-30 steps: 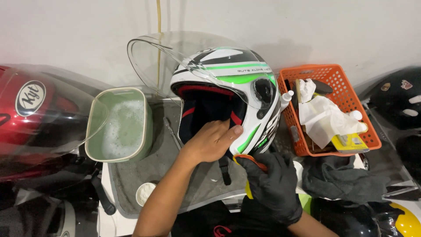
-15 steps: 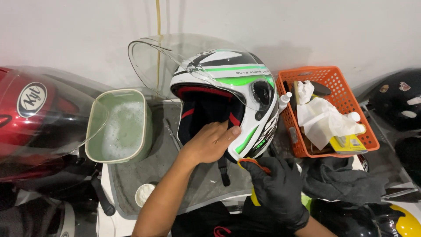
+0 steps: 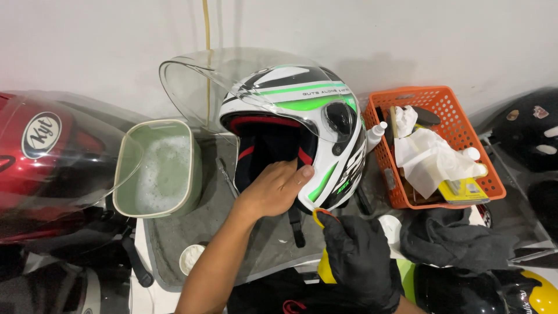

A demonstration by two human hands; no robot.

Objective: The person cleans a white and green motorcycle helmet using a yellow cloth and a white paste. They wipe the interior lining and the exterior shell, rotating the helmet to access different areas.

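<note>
A white, green and black open-face helmet (image 3: 302, 110) with its clear visor raised stands on a grey towel (image 3: 192, 227). My bare left hand (image 3: 276, 189) grips the lower front edge of the helmet's opening, fingers inside. My right hand (image 3: 357, 261), in a black glove, sits just below the helmet's chin edge and holds a yellow thing (image 3: 324, 270), mostly hidden by the glove.
A pale green tub of soapy water (image 3: 157, 168) stands left of the helmet. A red helmet (image 3: 52, 157) lies at far left. An orange basket (image 3: 459, 125) with cloths and bottles stands right. Dark helmets (image 3: 529, 139) and a black cloth (image 3: 453, 241) lie at right.
My gloved right hand has shifted slightly down and right. My left hand stays on the helmet's edge.
</note>
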